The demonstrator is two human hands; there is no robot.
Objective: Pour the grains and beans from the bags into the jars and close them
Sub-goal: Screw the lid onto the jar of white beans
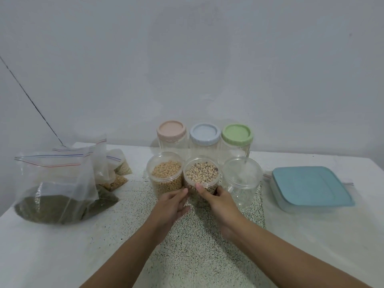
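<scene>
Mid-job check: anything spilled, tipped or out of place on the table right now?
No visible spill, though the speckled mat would hide stray grains. The pea jar, gripped by the left hand and right hand, looks upright. One oddity: a zip bag's edge pokes out from under the blue-lidded container.

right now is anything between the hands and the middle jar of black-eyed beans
Nothing visible does: the left hand and right hand hold the black-eyed bean jar directly, one on each side.

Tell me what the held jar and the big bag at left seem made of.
Held jar: clear, glossy, likely plastic, though glass is possible; the beans show through its wall. Big bag: thin clear plastic film, creased, with coloured zip strips.
</scene>
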